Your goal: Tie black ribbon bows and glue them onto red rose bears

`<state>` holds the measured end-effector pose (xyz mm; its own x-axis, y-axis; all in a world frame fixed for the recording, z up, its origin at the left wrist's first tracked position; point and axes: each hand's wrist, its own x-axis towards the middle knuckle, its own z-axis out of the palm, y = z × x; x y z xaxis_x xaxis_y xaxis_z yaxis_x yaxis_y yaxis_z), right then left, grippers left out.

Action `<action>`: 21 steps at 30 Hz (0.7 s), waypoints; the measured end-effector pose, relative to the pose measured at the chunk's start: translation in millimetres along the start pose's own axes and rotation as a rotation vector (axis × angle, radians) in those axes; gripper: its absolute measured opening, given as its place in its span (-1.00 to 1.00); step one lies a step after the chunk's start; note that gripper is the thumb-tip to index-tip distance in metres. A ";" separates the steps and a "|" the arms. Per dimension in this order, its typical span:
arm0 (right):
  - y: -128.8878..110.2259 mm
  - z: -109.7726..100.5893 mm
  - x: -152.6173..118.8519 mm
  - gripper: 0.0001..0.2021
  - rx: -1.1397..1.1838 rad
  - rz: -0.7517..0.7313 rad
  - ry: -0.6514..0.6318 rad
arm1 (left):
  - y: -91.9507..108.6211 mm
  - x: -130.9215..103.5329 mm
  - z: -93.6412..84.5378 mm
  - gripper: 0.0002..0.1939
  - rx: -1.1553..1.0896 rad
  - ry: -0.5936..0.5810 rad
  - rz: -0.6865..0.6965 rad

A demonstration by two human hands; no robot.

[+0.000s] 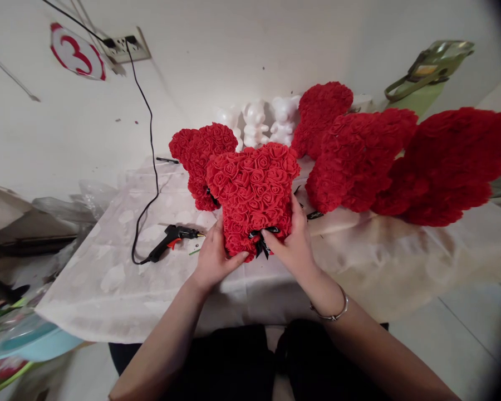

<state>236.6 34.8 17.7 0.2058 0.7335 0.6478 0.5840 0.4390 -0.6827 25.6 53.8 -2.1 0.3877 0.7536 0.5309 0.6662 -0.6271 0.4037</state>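
Observation:
A red rose-covered bear point(254, 189) is held upright between my two hands near the table's front edge. My left hand point(217, 259) grips its lower left side, thumb across the front. On the other side my right hand point(292, 239) wraps round the bear, its thumb on the black ribbon bow point(264, 239). The fingers behind the bear are partly hidden. A black glue gun point(173, 240) with an orange trigger lies left of my left hand, its nozzle pointing towards the bear. Another red bear point(202, 159) stands just behind, at the left.
Several red rose bears point(359, 156) stand along the right. White foam bears point(255, 123) line the wall. A black cord point(151, 128) runs from the wall socket point(127, 45) to the glue gun. A green bottle point(426, 78) is at the back right, a blue basin point(33, 340) below left.

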 end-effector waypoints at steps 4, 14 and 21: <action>1.7 -4.4 -4.5 -0.13 0.119 -0.036 -0.071 | -0.6 -1.3 -0.8 0.00 0.010 0.008 -0.005; -4.5 -1.3 -9.1 -0.23 0.062 -0.054 -0.033 | 50.5 5.9 8.1 0.02 -0.084 0.331 -0.040; -1.1 -0.1 -9.4 -0.37 0.051 -0.071 -0.015 | 65.8 20.9 14.1 -0.31 -0.115 0.458 -0.203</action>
<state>234.1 27.3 12.4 0.1531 0.7071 0.6903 0.5562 0.5157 -0.6517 86.4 31.1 25.1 -0.0788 0.7148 0.6949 0.6149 -0.5138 0.5983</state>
